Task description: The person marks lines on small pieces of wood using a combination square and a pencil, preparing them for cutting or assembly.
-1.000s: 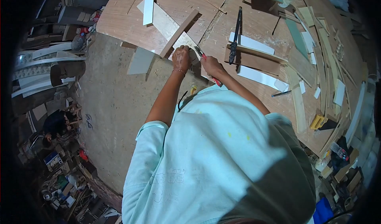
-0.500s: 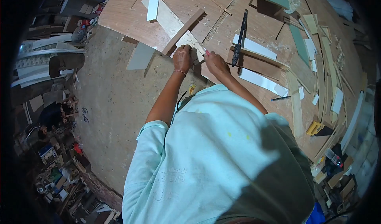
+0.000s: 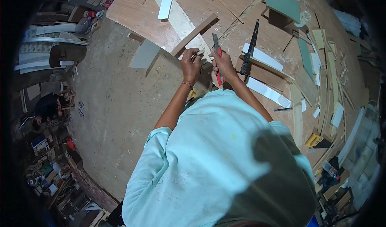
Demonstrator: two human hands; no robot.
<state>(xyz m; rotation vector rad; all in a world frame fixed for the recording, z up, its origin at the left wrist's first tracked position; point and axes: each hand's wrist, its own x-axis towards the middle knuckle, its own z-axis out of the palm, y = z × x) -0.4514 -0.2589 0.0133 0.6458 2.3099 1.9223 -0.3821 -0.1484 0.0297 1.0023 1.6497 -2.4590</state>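
Note:
My right hand (image 3: 224, 64) is closed round a red utility knife (image 3: 219, 78), whose grey blade points away from me above the table. Just left of it, my left hand (image 3: 191, 66) has its fingers curled, with thumb and forefinger close together at a small pale bit; what it is cannot be made out. Beyond my hands, a brown wooden strip (image 3: 196, 34) lies across a long pale board (image 3: 179, 21) near the table's edge. The knife does not touch the board.
The plywood table (image 3: 134, 12) bears a black clamp (image 3: 252, 44) on a wooden piece, a green-topped piece (image 3: 282, 4), white strips (image 3: 263, 88), a pen (image 3: 283, 109) and a yellow-handled saw (image 3: 313, 139). A person (image 3: 48, 106) is at the far left.
My right hand has lifted the knife off the board and turned it upright, its blade now showing. My left hand has come off the board, fingers curled. The view has shifted slightly.

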